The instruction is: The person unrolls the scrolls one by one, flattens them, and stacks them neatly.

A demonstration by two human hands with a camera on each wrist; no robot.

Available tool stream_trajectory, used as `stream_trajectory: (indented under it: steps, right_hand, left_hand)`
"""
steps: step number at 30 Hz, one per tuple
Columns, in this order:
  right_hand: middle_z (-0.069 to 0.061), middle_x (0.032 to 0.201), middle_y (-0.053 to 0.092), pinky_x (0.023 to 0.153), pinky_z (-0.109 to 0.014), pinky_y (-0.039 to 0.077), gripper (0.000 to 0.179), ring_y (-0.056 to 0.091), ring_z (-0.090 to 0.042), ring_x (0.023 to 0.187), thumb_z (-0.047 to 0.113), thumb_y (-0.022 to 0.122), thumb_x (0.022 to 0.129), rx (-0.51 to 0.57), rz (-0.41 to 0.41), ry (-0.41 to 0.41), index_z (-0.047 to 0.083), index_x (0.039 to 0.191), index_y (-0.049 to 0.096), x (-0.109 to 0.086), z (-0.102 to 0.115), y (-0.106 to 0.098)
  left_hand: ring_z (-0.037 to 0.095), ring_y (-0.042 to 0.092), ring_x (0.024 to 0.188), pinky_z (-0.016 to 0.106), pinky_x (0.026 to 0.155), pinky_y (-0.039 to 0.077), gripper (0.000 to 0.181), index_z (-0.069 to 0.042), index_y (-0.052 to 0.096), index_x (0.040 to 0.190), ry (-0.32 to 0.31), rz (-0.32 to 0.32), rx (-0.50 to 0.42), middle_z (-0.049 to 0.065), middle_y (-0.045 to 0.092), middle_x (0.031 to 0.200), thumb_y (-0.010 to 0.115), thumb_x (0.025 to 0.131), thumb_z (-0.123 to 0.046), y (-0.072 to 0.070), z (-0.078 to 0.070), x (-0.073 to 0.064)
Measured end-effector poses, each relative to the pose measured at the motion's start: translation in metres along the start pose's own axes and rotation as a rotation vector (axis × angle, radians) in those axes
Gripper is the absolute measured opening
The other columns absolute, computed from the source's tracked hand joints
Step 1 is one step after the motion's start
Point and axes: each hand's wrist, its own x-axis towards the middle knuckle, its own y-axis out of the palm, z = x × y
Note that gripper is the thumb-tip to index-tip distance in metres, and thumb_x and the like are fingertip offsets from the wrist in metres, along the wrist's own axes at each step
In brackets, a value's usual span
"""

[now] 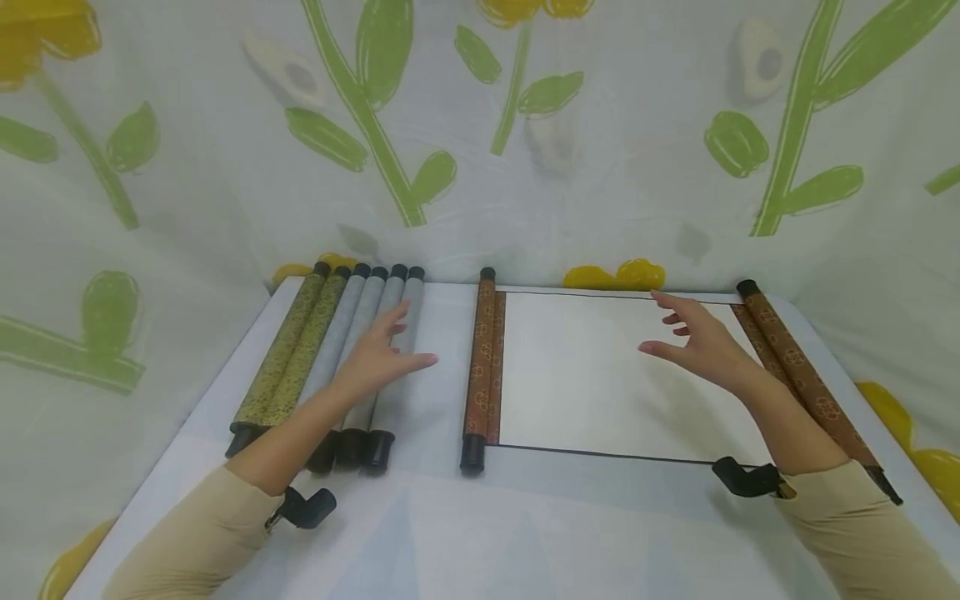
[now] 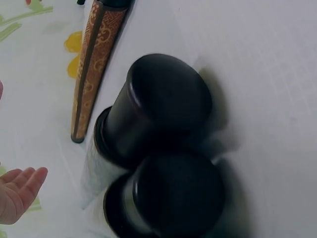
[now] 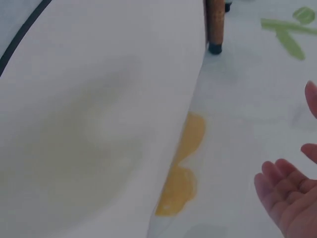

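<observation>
Open scroll [image 1: 577, 375]: sheet's long axis runs left-right, brown rollers [image 1: 480, 358] at both ends pointing near-far. Grey rolled scrolls [image 1: 372, 300] left of the open scroll, also lengthwise near-far, green rolled scrolls [image 1: 285, 346] farther left of it. Right hand [image 1: 697, 342] above the open scroll's right part, thumb and fingers apart, holding nothing. Left hand [image 1: 378, 354] left of the open scroll, over the grey rolls, thumb spread from fingers, nothing in it. Left wrist view adds flat faces of two black end caps [image 2: 171, 94]; head cam misses those.
</observation>
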Motion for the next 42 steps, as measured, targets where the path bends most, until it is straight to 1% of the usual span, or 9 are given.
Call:
stream_trajectory:
  steps: [6,12,16,23,27,30,33,38,42]
  right_hand:
    - [-0.023,0.144,0.035,0.092,-0.056,0.044,0.081,0.046,-0.041,0.117,0.030,0.071,0.085,0.029,-0.019,0.001,0.004,0.147,0.027,0.013,0.026,0.015]
    - [-0.020,0.143,0.036,0.094,-0.053,0.044,0.077,0.046,-0.039,0.119,0.029,0.072,0.084,0.062,-0.009,-0.024,0.005,0.145,0.031,0.029,0.050,0.032]
    - [-0.020,0.142,0.037,0.094,-0.052,0.044,0.076,0.047,-0.037,0.118,0.026,0.073,0.083,0.071,-0.002,-0.068,0.006,0.145,0.033,0.037,0.063,0.043]
    - [-0.019,0.142,0.038,0.092,-0.049,0.047,0.078,0.049,-0.035,0.117,0.024,0.074,0.082,0.084,0.003,-0.134,0.008,0.146,0.032,0.046,0.089,0.060]
    - [-0.017,0.140,0.040,0.091,-0.047,0.048,0.077,0.051,-0.033,0.115,0.025,0.074,0.082,0.093,0.002,-0.162,0.008,0.145,0.034,0.053,0.101,0.074]
    - [-0.014,0.140,0.041,0.090,-0.046,0.049,0.074,0.051,-0.032,0.114,0.027,0.073,0.083,0.115,-0.008,-0.147,0.010,0.145,0.035,0.057,0.109,0.086]
    - [-0.015,0.139,0.042,0.088,-0.045,0.050,0.074,0.052,-0.031,0.114,0.028,0.072,0.084,0.128,-0.019,-0.130,0.008,0.145,0.035,0.059,0.115,0.098]
    - [-0.017,0.138,0.042,0.087,-0.043,0.050,0.074,0.052,-0.031,0.114,0.028,0.072,0.084,0.138,-0.014,-0.115,0.007,0.145,0.034,0.062,0.128,0.113]
    - [-0.018,0.139,0.041,0.092,-0.042,0.047,0.073,0.049,-0.031,0.117,0.029,0.069,0.086,0.155,0.031,-0.111,0.008,0.146,0.033,0.065,0.139,0.123]
  left_hand:
    - [0.036,0.035,0.134,0.049,0.101,0.040,0.098,-0.011,0.018,0.152,0.017,-0.018,-0.013,0.017,0.025,0.152,0.078,0.077,-0.028,-0.010,0.009,-0.004]
    - [0.035,0.034,0.135,0.050,0.101,0.039,0.097,-0.015,0.018,0.152,0.028,-0.020,-0.013,0.015,0.024,0.154,0.078,0.077,-0.030,-0.015,0.015,-0.005]
    - [0.036,0.033,0.135,0.051,0.101,0.039,0.097,-0.014,0.018,0.152,0.047,-0.020,0.013,0.015,0.022,0.154,0.078,0.078,-0.032,-0.018,0.016,-0.007]
    - [0.038,0.029,0.136,0.052,0.098,0.041,0.098,-0.015,0.016,0.152,-0.005,-0.008,0.025,0.016,0.021,0.154,0.077,0.078,-0.034,-0.025,0.025,-0.013]
    - [0.041,0.032,0.134,0.053,0.095,0.043,0.099,-0.010,0.016,0.152,-0.034,-0.001,0.110,0.022,0.021,0.153,0.077,0.078,-0.036,-0.028,0.030,-0.011]
    - [0.044,0.034,0.132,0.055,0.096,0.042,0.099,-0.007,0.016,0.151,-0.063,0.026,0.173,0.026,0.020,0.152,0.076,0.078,-0.036,-0.028,0.033,-0.009]
    - [0.045,0.034,0.131,0.057,0.097,0.039,0.100,-0.004,0.015,0.151,-0.087,0.058,0.196,0.028,0.021,0.151,0.076,0.078,-0.035,-0.028,0.037,-0.007]
    - [0.047,0.034,0.130,0.058,0.099,0.037,0.102,0.001,0.015,0.150,-0.078,0.073,0.217,0.033,0.023,0.147,0.077,0.077,-0.035,-0.025,0.042,-0.005]
    - [0.049,0.028,0.132,0.059,0.104,0.029,0.102,0.004,0.016,0.148,-0.070,0.070,0.238,0.033,0.023,0.147,0.077,0.077,-0.035,-0.022,0.048,-0.004]
